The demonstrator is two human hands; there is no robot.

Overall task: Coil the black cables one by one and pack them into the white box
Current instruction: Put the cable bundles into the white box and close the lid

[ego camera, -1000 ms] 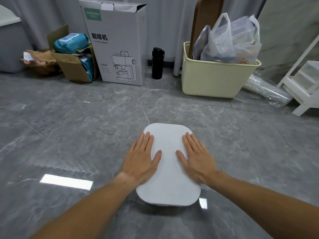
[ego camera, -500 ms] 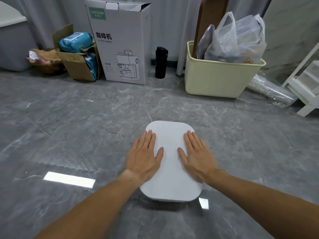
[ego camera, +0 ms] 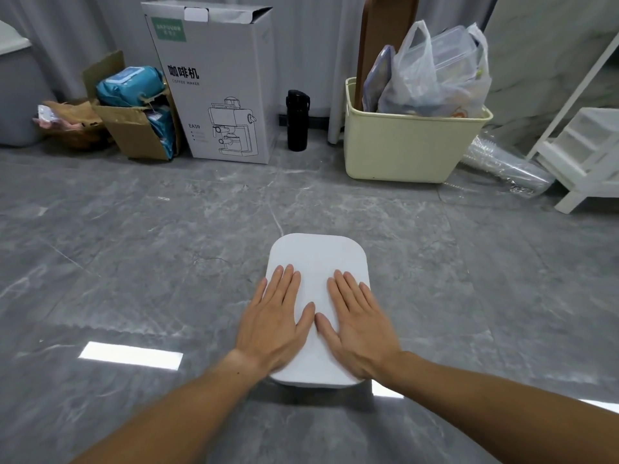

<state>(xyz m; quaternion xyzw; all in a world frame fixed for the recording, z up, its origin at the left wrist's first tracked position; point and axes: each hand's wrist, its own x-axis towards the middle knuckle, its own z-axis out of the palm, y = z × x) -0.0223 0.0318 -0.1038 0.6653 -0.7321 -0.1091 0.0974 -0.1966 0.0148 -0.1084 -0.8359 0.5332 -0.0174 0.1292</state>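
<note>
- Head view looks down at a grey marble-patterned floor (ego camera: pixel 134 262) with the white box (ego camera: pixel 318 256) standing on it in the middle of the picture.
- A flat white lid with rounded corners covers the white box; no black cables can be seen, and what is inside the box is hidden.
- Left hand (ego camera: pixel 276 324) lies palm down on the left half of the lid, fingers straight and close together, pointing away from the person, thumb spread toward the middle.
- Right hand (ego camera: pixel 360 326) lies palm down on the right half in the same way, fingers straight and nearly touching each other, thumb angled inward.
- Both thumbs come close at the lid's centre line, just apart; neither hand curls round anything.
- Both bare forearms reach in from the bottom corners of the frame.
- Along the far wall, from left to right: an open brown cardboard box (ego camera: pixel 134 128) with blue packets in it, a tall grey coffee maker carton (ego camera: pixel 217 85), a black bottle (ego camera: pixel 296 120) standing upright, and a pale yellow tub (ego camera: pixel 408 149).
- A clear plastic bag (ego camera: pixel 435 68) with a transparent container sits in the tub, beside a brown wooden board (ego camera: pixel 385 35).
- A white rack (ego camera: pixel 586 152) stands at the right edge, with a sleeve of clear plastic cups (ego camera: pixel 502 165) lying between it and the tub.
</note>
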